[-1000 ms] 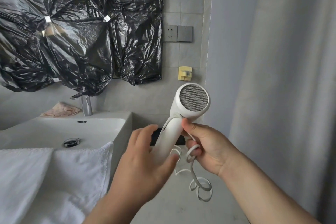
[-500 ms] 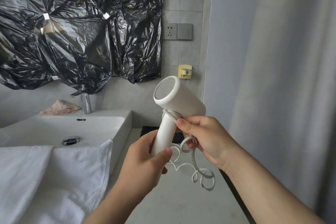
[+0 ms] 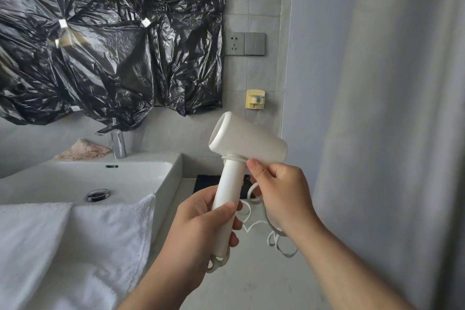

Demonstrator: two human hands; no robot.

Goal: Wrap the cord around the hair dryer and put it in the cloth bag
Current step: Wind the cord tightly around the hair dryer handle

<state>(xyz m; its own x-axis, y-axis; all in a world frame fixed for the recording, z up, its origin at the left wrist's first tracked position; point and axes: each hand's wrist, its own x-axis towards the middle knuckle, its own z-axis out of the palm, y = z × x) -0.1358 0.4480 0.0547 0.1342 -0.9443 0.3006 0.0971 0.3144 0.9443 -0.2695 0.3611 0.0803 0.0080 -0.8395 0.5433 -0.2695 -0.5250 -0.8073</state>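
A white hair dryer (image 3: 247, 142) is held upright in front of me, its barrel turned so the grille faces left and away. My left hand (image 3: 201, 228) grips the lower handle. The white cord (image 3: 232, 158) circles the top of the handle just under the barrel. My right hand (image 3: 281, 195) pinches the cord beside that loop, and the rest of the cord (image 3: 281, 244) hangs in curls below my right wrist. A short loop of cord also shows under my left hand. No cloth bag is in view.
A white sink (image 3: 95, 178) with a chrome tap (image 3: 117, 145) stands at left, a white towel (image 3: 73, 246) draped over its front edge. Black plastic sheeting (image 3: 108, 40) covers the wall above. A yellow wall hook (image 3: 255, 99) and a socket (image 3: 234, 43) are behind. A curtain (image 3: 390, 108) hangs at right.
The dryer has turned: its grille faced me, then swung left and away. My right hand carried the cord around the top of the handle. Both hands rose slightly.
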